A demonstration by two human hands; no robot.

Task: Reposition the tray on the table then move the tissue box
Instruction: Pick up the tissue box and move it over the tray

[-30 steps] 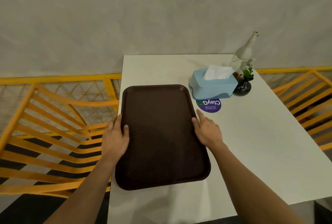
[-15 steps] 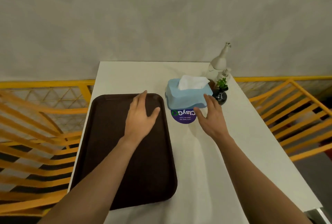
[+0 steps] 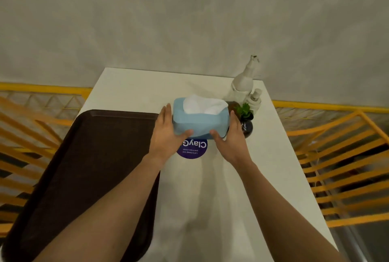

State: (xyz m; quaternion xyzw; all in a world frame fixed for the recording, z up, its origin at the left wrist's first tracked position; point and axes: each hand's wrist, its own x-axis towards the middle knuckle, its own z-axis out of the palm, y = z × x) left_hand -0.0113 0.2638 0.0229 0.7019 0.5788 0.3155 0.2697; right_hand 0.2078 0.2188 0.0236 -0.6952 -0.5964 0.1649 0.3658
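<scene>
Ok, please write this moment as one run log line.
tray: left side of table | tissue box: gripped at both ends | left hand, right hand: on box

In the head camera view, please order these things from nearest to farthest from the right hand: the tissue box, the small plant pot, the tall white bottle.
1. tissue box: held by the right hand at its right end.
2. small plant pot: just beyond the fingers, to the right.
3. tall white bottle: farthest, at the table's back corner.

tray (image 3: 84,167) near corner cut off at lower left, sticker (image 3: 192,149) half hidden under tissue box (image 3: 200,121), small print blurred
</scene>
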